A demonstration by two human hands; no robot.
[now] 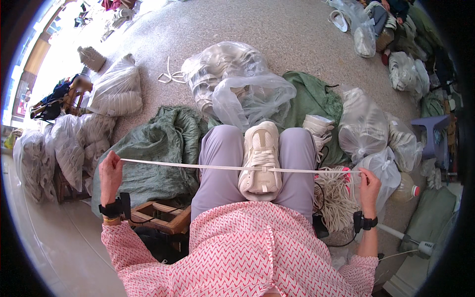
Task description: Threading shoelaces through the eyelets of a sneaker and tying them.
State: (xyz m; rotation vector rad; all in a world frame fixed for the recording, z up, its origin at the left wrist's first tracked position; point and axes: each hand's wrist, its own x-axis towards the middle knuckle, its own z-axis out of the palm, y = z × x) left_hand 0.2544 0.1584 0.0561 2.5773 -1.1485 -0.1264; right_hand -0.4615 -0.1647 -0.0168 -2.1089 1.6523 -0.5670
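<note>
A cream lace-up sneaker [260, 148] rests between my knees, its toe pointing away from me. Crossing laces cover part of its front. One long, pale shoelace [198, 166] stretches almost straight from side to side, meeting the shoe near its upper eyelets. Its left end is pinched in my left hand [111, 173], out past my left knee. Well to the right, my right hand [369, 187] grips the other end, fingers closed. Whether the lace runs through the eyelets at every point is too small to tell.
Ahead lies a clear plastic bag of shoes [225, 74] on a green woven sack [168, 143]. A bundle of loose laces [335, 203] hangs by my right knee, below more shoes [318, 127]. Bagged shoes [363, 121] stand to the right, near a purple stool [431, 133]. A wooden frame [166, 218] is at left.
</note>
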